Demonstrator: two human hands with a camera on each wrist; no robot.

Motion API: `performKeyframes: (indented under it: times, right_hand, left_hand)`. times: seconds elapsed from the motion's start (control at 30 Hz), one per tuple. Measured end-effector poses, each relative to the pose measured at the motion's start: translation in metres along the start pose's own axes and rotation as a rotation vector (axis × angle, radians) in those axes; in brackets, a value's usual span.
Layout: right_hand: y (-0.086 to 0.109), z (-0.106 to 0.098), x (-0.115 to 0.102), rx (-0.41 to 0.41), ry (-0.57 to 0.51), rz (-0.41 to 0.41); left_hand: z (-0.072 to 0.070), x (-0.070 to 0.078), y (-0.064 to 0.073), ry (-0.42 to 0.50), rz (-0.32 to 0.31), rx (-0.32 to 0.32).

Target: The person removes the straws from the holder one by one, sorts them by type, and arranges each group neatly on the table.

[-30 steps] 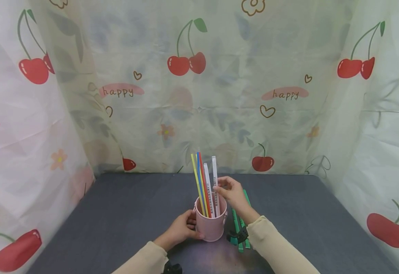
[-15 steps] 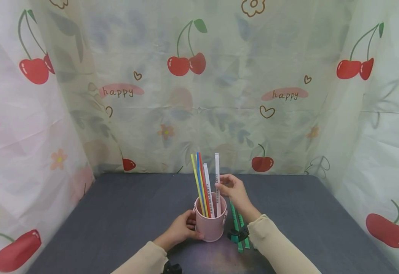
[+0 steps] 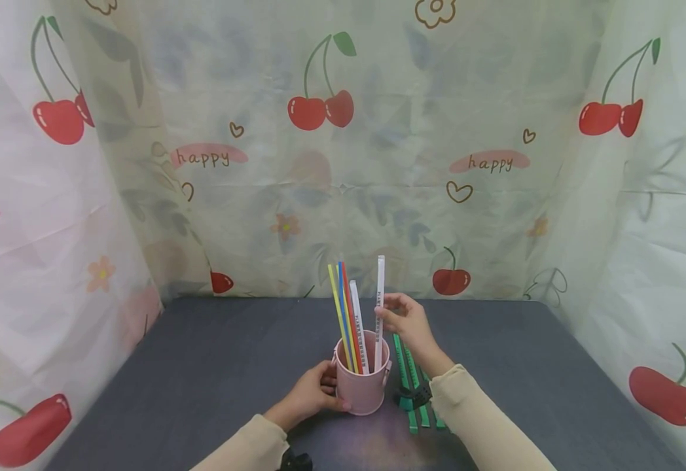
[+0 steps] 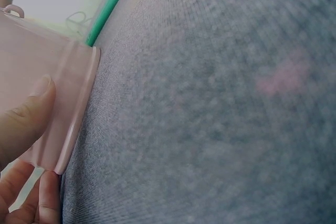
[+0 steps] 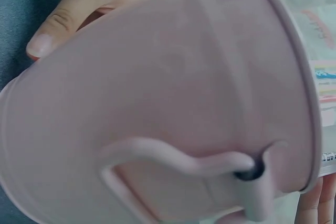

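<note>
Smooth, metal-looking pink pail (image 3: 360,394), matt, finely ribbed grey cloth (image 3: 231,347), creased, plastic-looking curtain (image 3: 390,216), smooth green strip (image 4: 106,17)

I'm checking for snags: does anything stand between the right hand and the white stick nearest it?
Nothing visible does: the right hand pinches the white stick, whose lower part is inside the pink bucket.

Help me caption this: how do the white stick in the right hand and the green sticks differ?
The white stick is nearly upright; the green sticks lie on the table. The right hand pinches the white stick; the green sticks are unheld. Both are slender.
</note>
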State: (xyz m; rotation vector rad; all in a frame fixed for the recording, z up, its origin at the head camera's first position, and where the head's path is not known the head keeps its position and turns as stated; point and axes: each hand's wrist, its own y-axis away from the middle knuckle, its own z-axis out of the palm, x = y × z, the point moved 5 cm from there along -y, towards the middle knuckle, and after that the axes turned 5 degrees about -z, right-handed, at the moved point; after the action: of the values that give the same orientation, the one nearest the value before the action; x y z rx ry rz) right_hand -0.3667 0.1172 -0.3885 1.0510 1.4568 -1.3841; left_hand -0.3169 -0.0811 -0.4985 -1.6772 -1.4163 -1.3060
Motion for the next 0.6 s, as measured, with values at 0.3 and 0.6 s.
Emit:
performKeyframes:
  times: [0.3,0.6]
  right_hand:
    - [-0.003,-0.006,-0.004,0.011,-0.032,0.002]
    - [-0.007,-0.011,-0.009,0.026,-0.085,0.003]
  left_hand:
    - [-0.001,-0.002,-0.002,0.01,0.002,-0.004]
    - [-0.001,0.0,-0.001,0.017,0.016,-0.013]
